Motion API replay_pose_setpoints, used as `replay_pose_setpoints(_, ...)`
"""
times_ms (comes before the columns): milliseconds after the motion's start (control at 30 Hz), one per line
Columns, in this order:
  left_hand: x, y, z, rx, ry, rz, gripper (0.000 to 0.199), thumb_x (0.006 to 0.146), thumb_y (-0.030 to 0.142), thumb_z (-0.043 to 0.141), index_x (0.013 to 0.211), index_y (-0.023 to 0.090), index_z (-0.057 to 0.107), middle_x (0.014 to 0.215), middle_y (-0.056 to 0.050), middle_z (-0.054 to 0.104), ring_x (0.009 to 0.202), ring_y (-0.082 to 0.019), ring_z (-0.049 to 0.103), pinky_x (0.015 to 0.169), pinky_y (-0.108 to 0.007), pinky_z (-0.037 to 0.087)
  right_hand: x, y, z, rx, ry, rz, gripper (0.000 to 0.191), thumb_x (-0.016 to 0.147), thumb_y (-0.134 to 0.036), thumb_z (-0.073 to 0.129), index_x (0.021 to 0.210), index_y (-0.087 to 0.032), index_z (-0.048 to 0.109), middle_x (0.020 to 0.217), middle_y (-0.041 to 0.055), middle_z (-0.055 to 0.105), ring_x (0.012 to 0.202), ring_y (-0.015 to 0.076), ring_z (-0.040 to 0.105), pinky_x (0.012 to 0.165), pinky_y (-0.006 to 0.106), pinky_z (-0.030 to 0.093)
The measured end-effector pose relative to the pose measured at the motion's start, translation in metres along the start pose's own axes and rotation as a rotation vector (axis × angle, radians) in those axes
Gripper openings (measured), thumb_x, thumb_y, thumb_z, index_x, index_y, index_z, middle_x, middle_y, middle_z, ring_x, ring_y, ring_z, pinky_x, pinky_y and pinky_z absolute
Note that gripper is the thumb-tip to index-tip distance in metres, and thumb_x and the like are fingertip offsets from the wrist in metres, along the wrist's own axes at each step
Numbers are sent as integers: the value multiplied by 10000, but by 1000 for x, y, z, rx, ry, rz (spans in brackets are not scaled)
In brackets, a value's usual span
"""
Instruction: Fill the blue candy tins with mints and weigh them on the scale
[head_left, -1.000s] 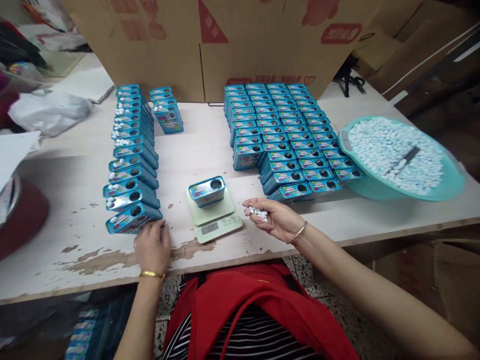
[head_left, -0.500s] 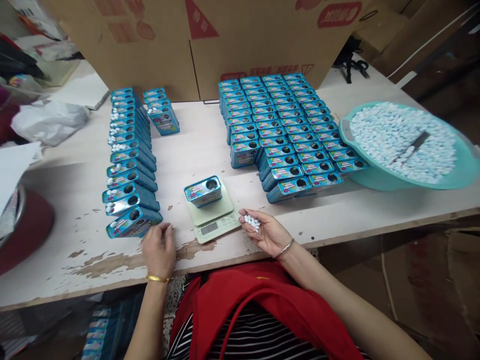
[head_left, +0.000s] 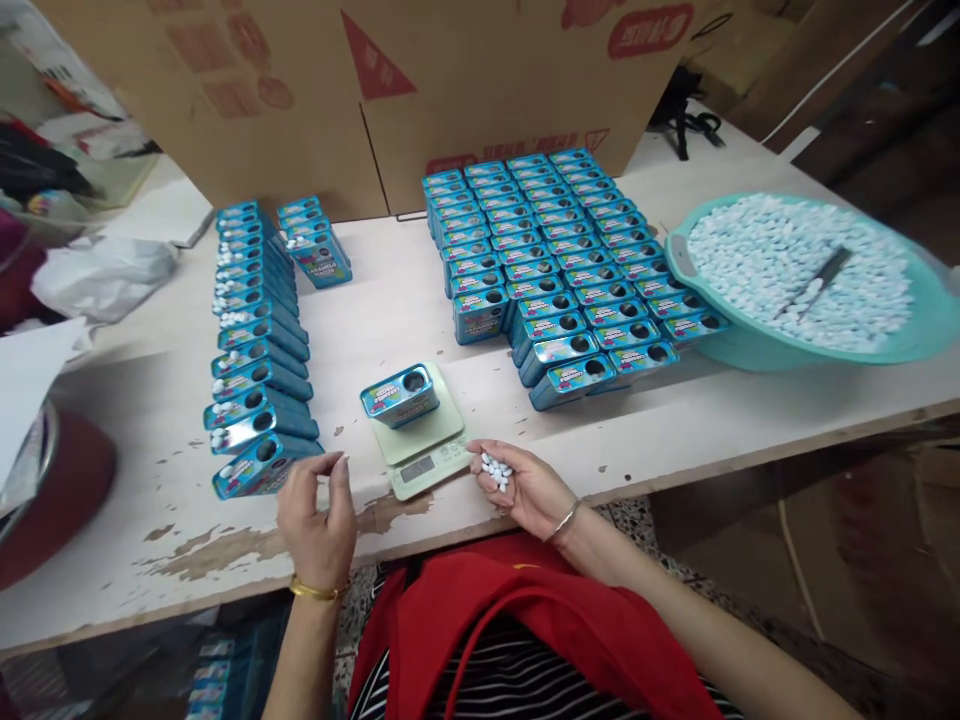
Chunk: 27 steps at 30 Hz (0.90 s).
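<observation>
In the cupped palm of my right hand [head_left: 525, 490] lies a small heap of white candies [head_left: 495, 470]. That hand rests just right of a pale green kitchen scale [head_left: 431, 470], where a blue tin [head_left: 400, 395] with a round dark hole in its top stands. My left hand [head_left: 319, 510] is beside the nearest tin [head_left: 259, 467] of the left row, thumb and forefinger apart, with nothing visible between them. Candies lie on the tops of several tins in that row. The scale's display is too blurred to read.
A large block of blue tins [head_left: 555, 270] stands right of centre. Beside it a turquoise basin [head_left: 750, 340] holds many white candies and a dark tool [head_left: 825, 280]. Behind rises a cardboard box [head_left: 465, 90]. A short row of tins [head_left: 321, 258] and a dark red pot [head_left: 75, 490] are leftward.
My left hand has lifted slightly, its thumb and forefinger now further apart. My right hand still cups the candies by the scale. The camera view has shifted a little.
</observation>
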<state>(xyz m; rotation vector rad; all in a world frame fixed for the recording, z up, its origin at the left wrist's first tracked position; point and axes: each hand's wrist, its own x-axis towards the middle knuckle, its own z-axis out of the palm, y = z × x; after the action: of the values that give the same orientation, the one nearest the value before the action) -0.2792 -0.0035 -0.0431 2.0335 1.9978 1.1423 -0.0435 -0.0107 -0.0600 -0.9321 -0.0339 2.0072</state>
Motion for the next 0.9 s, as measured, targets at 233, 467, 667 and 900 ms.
replay_pose_setpoints(233, 66, 61, 12, 26, -70, 323, 179, 879, 311, 514, 909, 187, 640, 865, -37, 626, 857, -170, 569, 834, -348, 367, 1, 1, 18, -61, -71, -43, 230, 759, -312, 646, 871, -111, 634, 627, 6, 569, 422, 43, 416, 329, 141, 184)
replay_pose_setpoints(467, 24, 80, 24, -50, -274, 430, 204, 879, 262, 510, 1038, 211, 627, 960, -63, 616, 896, -177, 545, 787, -339, 375, -12, 5, 2, -15, -90, 12, 353, 802, -467, 624, 863, -120, 600, 613, -18, 547, 400, 31, 389, 325, 142, 168)
replay_pose_setpoints(667, -40, 97, 42, -93, -598, 471, 201, 909, 218, 422, 946, 205, 619, 941, -69, 621, 866, -179, 514, 728, -353, 341, -24, 24, -20, -64, 4, 123, 477, 764, -607, 612, 677, -155, 489, 435, -62, 430, 330, 42, 370, 317, 148, 185)
replay_pose_setpoints(900, -46, 102, 48, -55, -744, 489, 130, 887, 216, 466, 855, 183, 587, 849, -37, 587, 793, -169, 482, 712, -353, 308, -29, 28, -24, 5, 62, 177, 434, 775, -550, 637, 691, -157, 474, 430, -72, 427, 322, 40, 362, 315, 144, 210)
